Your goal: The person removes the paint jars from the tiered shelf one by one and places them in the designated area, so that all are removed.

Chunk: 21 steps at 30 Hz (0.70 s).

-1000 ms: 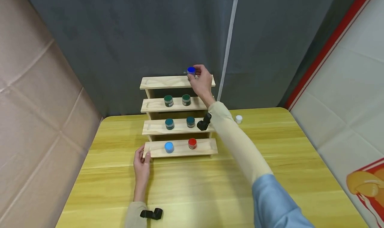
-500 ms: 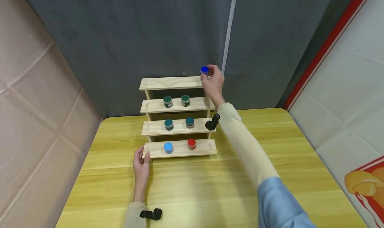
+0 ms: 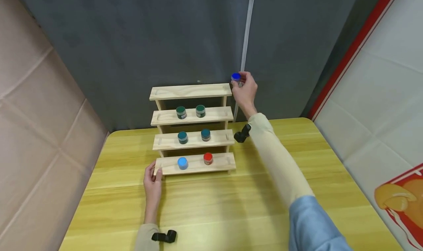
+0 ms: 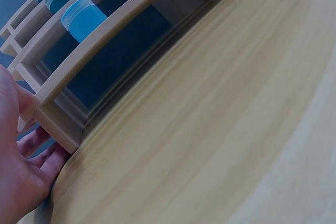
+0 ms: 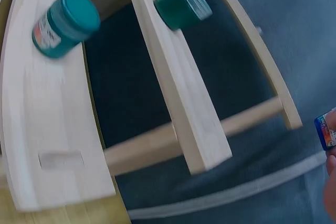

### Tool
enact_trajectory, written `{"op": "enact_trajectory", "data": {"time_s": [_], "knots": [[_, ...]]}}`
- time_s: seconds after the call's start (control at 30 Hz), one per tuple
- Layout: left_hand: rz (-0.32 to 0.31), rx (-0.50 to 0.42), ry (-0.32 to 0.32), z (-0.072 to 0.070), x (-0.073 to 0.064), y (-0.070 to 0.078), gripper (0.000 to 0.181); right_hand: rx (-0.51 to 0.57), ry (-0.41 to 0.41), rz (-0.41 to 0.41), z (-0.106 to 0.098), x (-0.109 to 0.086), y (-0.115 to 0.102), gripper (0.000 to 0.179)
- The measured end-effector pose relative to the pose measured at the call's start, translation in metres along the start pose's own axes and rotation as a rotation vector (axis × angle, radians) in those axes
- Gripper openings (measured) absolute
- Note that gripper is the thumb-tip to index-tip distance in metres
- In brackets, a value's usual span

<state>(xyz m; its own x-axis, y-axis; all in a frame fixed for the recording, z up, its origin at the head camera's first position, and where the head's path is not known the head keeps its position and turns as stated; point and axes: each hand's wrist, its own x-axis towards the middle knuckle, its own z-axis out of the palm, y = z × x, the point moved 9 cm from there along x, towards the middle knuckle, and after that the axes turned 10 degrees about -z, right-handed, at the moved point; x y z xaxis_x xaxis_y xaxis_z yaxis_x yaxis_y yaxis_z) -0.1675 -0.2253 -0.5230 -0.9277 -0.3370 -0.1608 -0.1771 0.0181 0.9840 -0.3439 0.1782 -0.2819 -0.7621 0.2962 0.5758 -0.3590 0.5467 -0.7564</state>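
A stepped wooden shelf rack with several tiers stands on the table. My right hand pinches a small paint jar with a dark blue lid, just past the right end of the top tier. Only its fingers show at the edge of the right wrist view, beside the jar. My left hand grips the left end of the bottom tier; in the left wrist view the fingers lie against the side support. A light blue jar and a red jar stand on that tier.
Two teal jars, one of them left, one right, stand on the second tier from below. Above are two dark green jars, left and right. A grey curtain hangs right behind the rack.
My right hand has moved rightward with the blue-lidded jar, from over the top tier to beyond its right end. A white jar right of the rack is now hidden behind the sleeve. The left hand keeps its hold.
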Motion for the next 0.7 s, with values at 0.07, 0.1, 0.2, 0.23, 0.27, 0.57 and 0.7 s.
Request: {"op": "enact_trajectory", "data": {"time_s": [0.07, 0.1, 0.2, 0.23, 0.27, 0.57, 0.7], "knots": [[0.001, -0.004, 0.004, -0.001, 0.001, 0.000, 0.044, -0.010, 0.015, 0.008, -0.006, 0.001, 0.006, 0.037], [0.002, -0.005, 0.005, -0.001, 0.001, 0.000, 0.044, -0.016, 0.020, 0.012, -0.009, 0.001, 0.008, 0.036], [0.004, -0.003, 0.006, -0.002, 0.001, 0.001, 0.044, -0.030, 0.033, 0.019, -0.017, 0.002, 0.016, 0.035], [0.005, -0.003, 0.008, -0.003, 0.001, 0.002, 0.044, -0.033, 0.035, 0.022, -0.020, 0.003, 0.019, 0.035], [0.006, -0.002, 0.007, -0.003, 0.001, 0.002, 0.044, -0.035, 0.036, 0.025, -0.023, 0.003, 0.021, 0.035], [0.000, 0.011, 0.005, -0.003, 0.000, 0.002, 0.044, -0.043, 0.032, 0.065, -0.046, 0.003, 0.045, 0.037], [-0.004, 0.014, 0.001, -0.003, 0.001, 0.002, 0.044, -0.059, 0.029, 0.089, -0.056, -0.002, 0.059, 0.038]]}}
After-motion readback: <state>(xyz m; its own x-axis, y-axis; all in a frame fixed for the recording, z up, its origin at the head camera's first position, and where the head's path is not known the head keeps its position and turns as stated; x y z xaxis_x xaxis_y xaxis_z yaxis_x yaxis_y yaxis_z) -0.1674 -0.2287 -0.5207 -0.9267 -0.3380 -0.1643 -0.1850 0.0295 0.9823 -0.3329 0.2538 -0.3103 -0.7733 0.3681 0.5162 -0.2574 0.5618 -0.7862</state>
